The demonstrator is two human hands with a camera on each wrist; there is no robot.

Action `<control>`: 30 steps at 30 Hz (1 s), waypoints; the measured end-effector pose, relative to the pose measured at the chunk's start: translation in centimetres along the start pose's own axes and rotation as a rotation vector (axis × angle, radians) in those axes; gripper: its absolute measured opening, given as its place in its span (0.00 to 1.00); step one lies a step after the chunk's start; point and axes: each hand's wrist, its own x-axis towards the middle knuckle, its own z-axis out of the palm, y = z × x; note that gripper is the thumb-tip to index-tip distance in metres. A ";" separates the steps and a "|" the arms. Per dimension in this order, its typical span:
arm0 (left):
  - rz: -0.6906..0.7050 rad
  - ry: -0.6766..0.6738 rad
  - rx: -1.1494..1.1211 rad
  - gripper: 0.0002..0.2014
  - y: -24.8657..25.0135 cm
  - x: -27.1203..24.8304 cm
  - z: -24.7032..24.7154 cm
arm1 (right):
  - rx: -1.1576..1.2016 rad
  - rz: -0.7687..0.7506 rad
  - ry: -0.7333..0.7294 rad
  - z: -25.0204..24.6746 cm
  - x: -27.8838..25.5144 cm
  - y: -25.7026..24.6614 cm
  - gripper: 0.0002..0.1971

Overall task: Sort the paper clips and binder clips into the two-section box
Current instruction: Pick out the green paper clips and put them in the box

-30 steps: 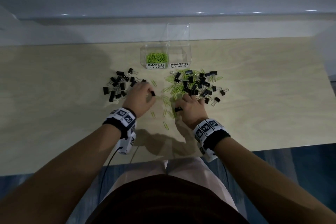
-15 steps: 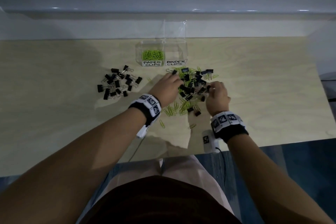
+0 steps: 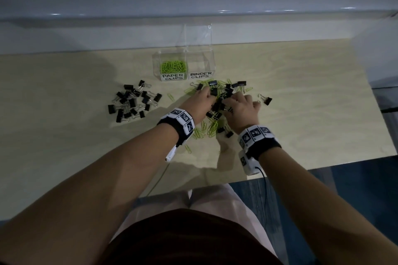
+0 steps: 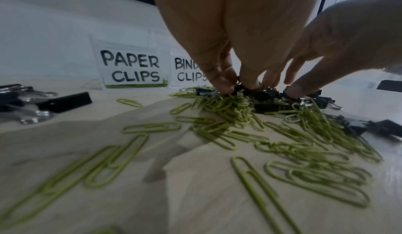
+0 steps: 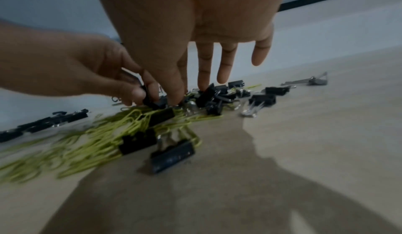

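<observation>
A pale wooden tabletop [image 3: 301,92] fills the middle of the head view, and at its upper centre stands a clear plastic two-section box [image 3: 183,64] with green paper clips in its left section, labelled PAPER CLIPS, beside the BINDER CLIPS one. Just below the box lies a mixed heap of black binder clips [image 3: 224,92] and green wire paper clips [image 3: 212,128], with a separate cluster of black binder clips [image 3: 133,101] at centre left. The left hand [image 3: 197,104] pinches a black binder clip [image 4: 237,90] in the heap, while the right hand [image 3: 242,112] pinches another black clip [image 5: 159,103] beside it.

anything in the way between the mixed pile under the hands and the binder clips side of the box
Nothing visible. The binder clips section sits just beyond the mixed pile, lid open, with only bare table between. The left hand and right hand are already on the black binder clips; loose green paper clips are tangled among them.
</observation>
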 end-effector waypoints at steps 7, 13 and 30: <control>-0.054 0.332 -0.200 0.10 -2.5 -3.2 -2.4 | 0.009 -0.098 -0.031 0.4 0.8 -0.5 0.10; -0.251 0.532 -0.117 0.07 -9.0 -6.0 -2.6 | 0.346 0.131 0.208 -0.7 0.5 2.4 0.06; -0.093 0.177 -0.023 0.10 0.7 -2.7 3.0 | 0.072 -0.029 -0.041 1.9 -5.5 -1.3 0.09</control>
